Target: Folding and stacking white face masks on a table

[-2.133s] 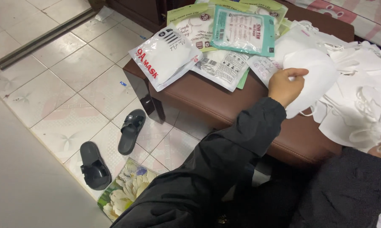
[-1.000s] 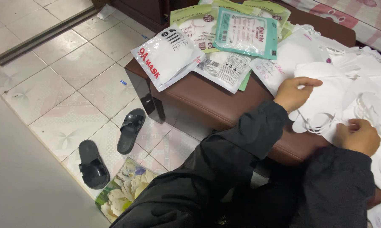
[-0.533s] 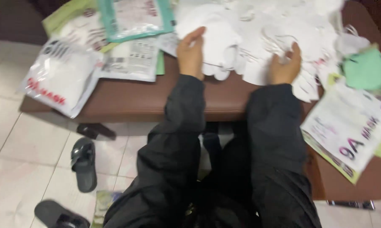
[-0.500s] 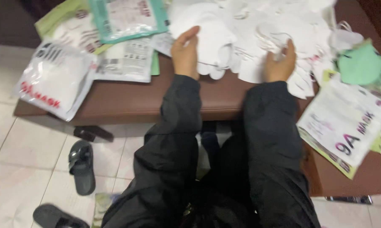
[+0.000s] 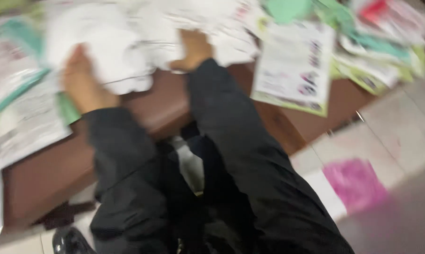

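Though motion blur softens every edge, both hands rest on the heap of white face masks (image 5: 128, 42) at 12 o'clock on the brown table (image 5: 38, 174): left hand (image 5: 83, 84) at 10 o'clock lies flat with fingers under a mask edge, right hand (image 5: 193, 49) at 12 o'clock presses its knuckles into the pile. Whether either hand actually grips a mask cannot be told. Printed mask packets (image 5: 295, 66) lie at 2 o'clock, more packets (image 5: 19, 108) at 9 o'clock; a pink patch (image 5: 356, 183) marks the tiled floor at 4 o'clock.
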